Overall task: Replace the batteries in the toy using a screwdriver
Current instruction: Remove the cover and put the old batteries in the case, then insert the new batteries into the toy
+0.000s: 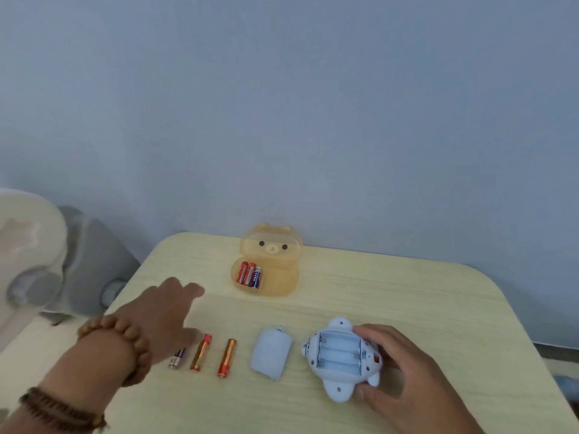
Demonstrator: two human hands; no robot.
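Head view: right hand [404, 374] grips toy [340, 358]; left hand [159, 311], blurred, seemingly spread.

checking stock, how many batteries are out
6 batteries. Three lie in the case; three lie on the table beside the left hand, one partly hidden under it.

Soft, even, slightly cool light fills the frame with only faint shadows on the table [407, 292], everything a little hazy, the left hand [163, 311] at lower left smeared by motion blur, and the table's far edge bowing with wide-angle distortion toward the right.
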